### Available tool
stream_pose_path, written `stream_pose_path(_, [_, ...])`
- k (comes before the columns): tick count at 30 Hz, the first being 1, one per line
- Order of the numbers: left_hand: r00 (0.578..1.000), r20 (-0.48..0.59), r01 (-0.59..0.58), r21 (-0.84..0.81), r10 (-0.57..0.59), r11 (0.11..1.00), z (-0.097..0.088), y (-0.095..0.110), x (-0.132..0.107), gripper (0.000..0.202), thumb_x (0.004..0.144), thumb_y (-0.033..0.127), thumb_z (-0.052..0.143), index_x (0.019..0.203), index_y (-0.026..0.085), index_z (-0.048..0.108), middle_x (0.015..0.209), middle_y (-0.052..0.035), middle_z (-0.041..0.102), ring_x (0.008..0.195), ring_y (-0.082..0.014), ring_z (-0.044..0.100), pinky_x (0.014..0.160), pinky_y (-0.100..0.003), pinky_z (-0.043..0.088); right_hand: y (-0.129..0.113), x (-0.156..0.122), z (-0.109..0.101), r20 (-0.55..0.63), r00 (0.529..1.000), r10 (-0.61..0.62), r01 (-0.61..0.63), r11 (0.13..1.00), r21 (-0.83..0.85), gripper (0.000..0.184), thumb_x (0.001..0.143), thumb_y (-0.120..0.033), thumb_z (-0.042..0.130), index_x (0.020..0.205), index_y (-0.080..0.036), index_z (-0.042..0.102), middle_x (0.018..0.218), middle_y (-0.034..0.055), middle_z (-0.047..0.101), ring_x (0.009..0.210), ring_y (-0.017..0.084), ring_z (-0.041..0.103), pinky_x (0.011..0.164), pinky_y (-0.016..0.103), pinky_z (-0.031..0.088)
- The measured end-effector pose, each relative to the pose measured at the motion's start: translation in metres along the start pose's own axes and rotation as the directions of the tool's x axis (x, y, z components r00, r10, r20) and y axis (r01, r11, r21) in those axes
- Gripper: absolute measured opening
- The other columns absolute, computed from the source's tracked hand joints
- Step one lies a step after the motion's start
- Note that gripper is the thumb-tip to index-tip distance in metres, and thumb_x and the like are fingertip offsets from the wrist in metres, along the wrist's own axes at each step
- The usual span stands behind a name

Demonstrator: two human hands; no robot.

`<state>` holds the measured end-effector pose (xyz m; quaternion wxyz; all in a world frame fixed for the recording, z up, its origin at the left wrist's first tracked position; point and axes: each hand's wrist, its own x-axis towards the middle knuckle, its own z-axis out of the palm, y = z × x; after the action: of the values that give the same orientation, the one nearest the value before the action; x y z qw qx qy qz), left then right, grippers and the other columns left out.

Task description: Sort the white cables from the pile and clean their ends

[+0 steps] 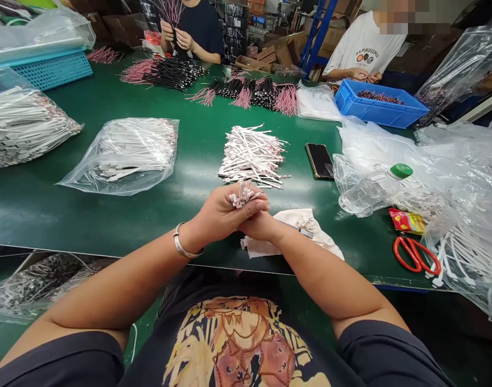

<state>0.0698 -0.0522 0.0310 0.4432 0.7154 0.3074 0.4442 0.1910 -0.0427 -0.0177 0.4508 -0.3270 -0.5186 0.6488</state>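
Note:
My left hand (pixel 217 213) is closed around a bundle of white cables (pixel 243 194), whose white connector ends stick out above the fingers. Pressed against it from the right and below is my right hand (pixel 260 223), partly hidden; its fingers are covered, so I cannot tell what they grip. Just beyond both hands a loose pile of white cables (pixel 252 153) lies on the green table (pixel 197 161). Under my right wrist is a cream cloth (pixel 306 228) with a thin metal tool (pixel 296 229) on it, partly covered by the arm.
On the left lie bagged white cables (pixel 137 142). At right are a phone (pixel 319 160), a plastic bottle (pixel 370 185), red-handled scissors (pixel 416 255) and clear bags (pixel 463 161). Across the table, two people work near black-and-pink wire bundles (pixel 246 91) and a blue bin (pixel 375 113).

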Motion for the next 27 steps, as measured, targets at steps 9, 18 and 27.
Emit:
stream_pose_path(9, [0.747, -0.108, 0.293, -0.832, -0.656, 0.471, 0.009, -0.020, -0.030, 0.054, 0.084, 0.064, 0.034, 0.101, 0.020, 0.061, 0.106, -0.0128, 0.066, 0.095, -0.0222, 0.064, 0.077, -0.035, 0.052, -0.009, -0.008, 0.010, -0.048, 0.999, -0.010, 0.015, 0.994, 0.108, 0.022, 0.080, -0.041, 0.060, 0.084, -0.021, 0.068, 0.087, 0.0031, 0.068, 0.080, 0.016, 0.061, 0.076, 0.032, 0.050])
stream_pose_path(18, [0.592, 0.054, 0.227, -0.968, -0.804, 0.103, 0.022, -0.014, -0.020, 0.055, 0.089, 0.058, 0.025, 0.073, 0.018, 0.060, 0.067, -0.0076, 0.065, 0.060, -0.0159, 0.062, 0.058, -0.029, 0.052, 0.002, -0.007, 0.017, -0.107, 0.993, -0.054, 0.040, 0.991, -0.130, 0.019, 0.075, -0.038, 0.065, 0.087, -0.022, 0.068, 0.085, 0.0013, 0.068, 0.075, 0.015, 0.060, 0.070, 0.029, 0.050])
stream_pose_path(27, [0.620, -0.392, 0.136, -0.800, -0.680, 0.585, -0.005, -0.002, -0.052, 0.034, 0.086, 0.051, 0.044, 0.081, 0.021, 0.060, 0.080, -0.0069, 0.066, 0.083, -0.0177, 0.064, 0.070, -0.027, 0.051, 0.013, 0.009, 0.019, -0.020, 0.986, -0.164, 0.139, 0.892, -0.429, 0.024, 0.080, -0.043, 0.057, 0.073, -0.022, 0.067, 0.072, 0.0001, 0.065, 0.072, 0.015, 0.060, 0.076, 0.032, 0.048])
